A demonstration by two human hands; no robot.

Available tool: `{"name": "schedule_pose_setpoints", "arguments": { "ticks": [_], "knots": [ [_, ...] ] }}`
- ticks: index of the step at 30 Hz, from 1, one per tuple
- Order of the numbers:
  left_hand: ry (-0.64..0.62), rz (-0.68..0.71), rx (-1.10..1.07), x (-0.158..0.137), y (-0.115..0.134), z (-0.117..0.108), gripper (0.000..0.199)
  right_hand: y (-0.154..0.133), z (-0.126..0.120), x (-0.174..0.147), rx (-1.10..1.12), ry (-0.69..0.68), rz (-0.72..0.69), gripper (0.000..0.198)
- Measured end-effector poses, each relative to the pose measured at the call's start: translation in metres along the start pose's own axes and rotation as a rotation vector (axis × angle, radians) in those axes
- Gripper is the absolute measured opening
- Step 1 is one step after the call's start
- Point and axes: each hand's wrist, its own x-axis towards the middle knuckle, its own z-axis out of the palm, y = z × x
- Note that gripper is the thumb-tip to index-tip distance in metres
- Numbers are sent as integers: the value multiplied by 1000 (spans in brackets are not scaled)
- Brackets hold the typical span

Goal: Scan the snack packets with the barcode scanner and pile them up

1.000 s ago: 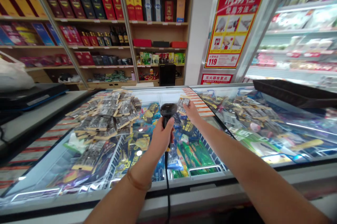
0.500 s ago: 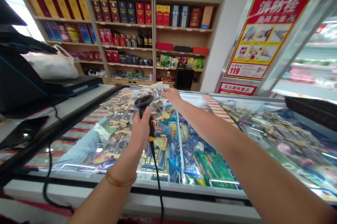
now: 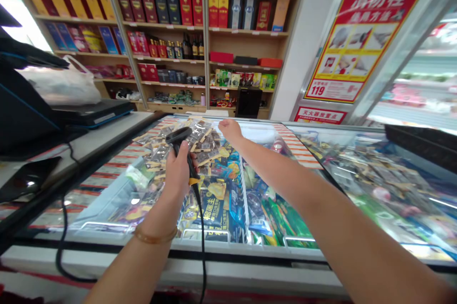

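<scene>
In my left hand [image 3: 179,166] is a black barcode scanner [image 3: 178,136], its head tilted over a pile of clear packets. The fingers wrap round its handle, and a cable runs down from a yellow collar. My right hand [image 3: 230,130] is closed, fingers curled in, at the right edge of the pile; nothing shows in it. The clear packets with tan edges [image 3: 207,138] lie in a spread heap on the glass top of a chest freezer [image 3: 257,128]. Below the glass are blue bags [image 3: 210,206] and green bags [image 3: 291,220].
A scale [image 3: 93,112] with a white plastic bag [image 3: 60,86] on it stands at left, beside a dark till machine [image 3: 24,108]. Shelves of boxes [image 3: 178,8] line the back. Another freezer holding packets [image 3: 378,175] is at right, with a black tray [image 3: 424,149] above.
My right hand has let go of a clear packet, which now rests with the heap. The scanner in my left hand has shifted left, away from the right hand.
</scene>
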Motion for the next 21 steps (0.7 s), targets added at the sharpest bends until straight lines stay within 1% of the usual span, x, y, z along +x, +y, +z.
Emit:
{"name": "schedule_pose_setpoints", "arguments": {
  "ticks": [2,4,7,10,13,15,17,19,21],
  "knots": [
    [-36,-18,1,-4,-6,17,46,21,-31,-6,-39,27,-22,16],
    [-83,-43,17,-12,-13,38,44,50,-69,-14,-113,71,-5,19],
    [-176,-84,48,-31,-23,74,42,102,-136,-35,-283,154,106,25],
    [-281,-108,71,-53,-36,111,41,153,-209,-62,-436,234,249,29],
    [-373,-135,100,-73,-54,138,41,192,-285,-97,-534,294,341,27],
    [-428,-146,126,-83,-68,147,43,212,-332,-121,-618,329,370,24],
    [-482,-145,156,-90,-82,149,46,230,-374,-145,-740,354,369,23],
    [-528,-144,197,-95,-93,145,49,248,-408,-166,-844,349,376,37],
    [-560,-148,235,-98,-99,139,50,266,-431,-181,-908,324,369,53]
  ]
}}
